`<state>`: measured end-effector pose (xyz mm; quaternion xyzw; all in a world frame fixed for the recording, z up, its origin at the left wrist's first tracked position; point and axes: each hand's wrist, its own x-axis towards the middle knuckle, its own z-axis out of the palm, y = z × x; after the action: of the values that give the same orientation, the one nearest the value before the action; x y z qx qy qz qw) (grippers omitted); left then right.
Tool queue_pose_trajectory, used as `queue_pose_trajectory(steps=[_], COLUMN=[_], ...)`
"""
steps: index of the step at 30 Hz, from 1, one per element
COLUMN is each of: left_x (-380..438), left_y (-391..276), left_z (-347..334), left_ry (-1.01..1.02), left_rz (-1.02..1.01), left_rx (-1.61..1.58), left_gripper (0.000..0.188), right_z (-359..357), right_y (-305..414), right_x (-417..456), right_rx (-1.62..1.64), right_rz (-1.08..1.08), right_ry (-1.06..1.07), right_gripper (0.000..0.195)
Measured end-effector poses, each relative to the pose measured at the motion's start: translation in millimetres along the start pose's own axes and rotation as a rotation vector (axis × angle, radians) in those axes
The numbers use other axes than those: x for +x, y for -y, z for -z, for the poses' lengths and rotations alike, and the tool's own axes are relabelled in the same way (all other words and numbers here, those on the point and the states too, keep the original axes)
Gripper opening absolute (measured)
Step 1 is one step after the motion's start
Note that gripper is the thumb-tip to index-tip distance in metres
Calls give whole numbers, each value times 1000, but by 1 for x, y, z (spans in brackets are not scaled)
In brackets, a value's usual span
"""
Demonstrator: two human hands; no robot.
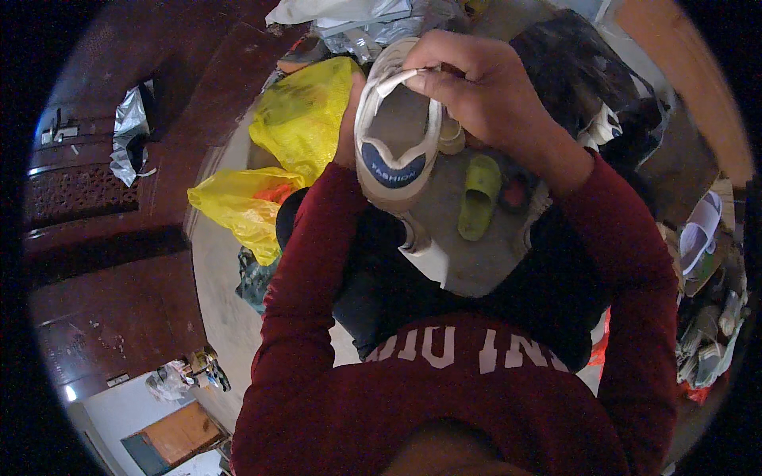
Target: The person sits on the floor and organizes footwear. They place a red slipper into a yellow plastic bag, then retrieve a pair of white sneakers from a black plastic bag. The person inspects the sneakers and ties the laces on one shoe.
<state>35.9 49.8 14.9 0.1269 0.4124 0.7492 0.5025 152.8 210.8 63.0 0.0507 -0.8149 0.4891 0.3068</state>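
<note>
A beige and white shoe point(396, 193) with a dark blue heel patch is held up in front of me, its opening facing the camera. My left hand point(351, 122) is at the shoe's left side, its fingers mostly hidden behind it. My right hand point(476, 80) pinches a white strip point(396, 82), perhaps the shoe's tongue or a lace, between thumb and forefinger at the opening. Below the hands, a green slipper point(478, 196) lies on the floor. Another light-coloured shoe point(451, 138) shows partly beneath my right hand.
Yellow plastic bags point(303, 113) stand at the left. Silvery plastic wrapping point(381, 30) is at the top. A black bag point(571, 65) lies at the upper right, and a white slipper point(699, 232) with more footwear at the right. A dark red door point(119, 309) is at far left.
</note>
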Motion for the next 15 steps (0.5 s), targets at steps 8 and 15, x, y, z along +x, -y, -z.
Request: queue_pose_trajectory(steps=[8,15], left_x=[12,13], left_y=[0,6], left_z=[18,19], left_ry=[30,-30], left_rz=[-54,-127], left_rx=[37,107], left_gripper=[69,70], right_z=[-5,-2], right_y=[-12,-17], right_x=[15,13], right_rx=[40,83], right_rz=[22,-128], right_ry=[-94,-6], right_gripper=[8,9])
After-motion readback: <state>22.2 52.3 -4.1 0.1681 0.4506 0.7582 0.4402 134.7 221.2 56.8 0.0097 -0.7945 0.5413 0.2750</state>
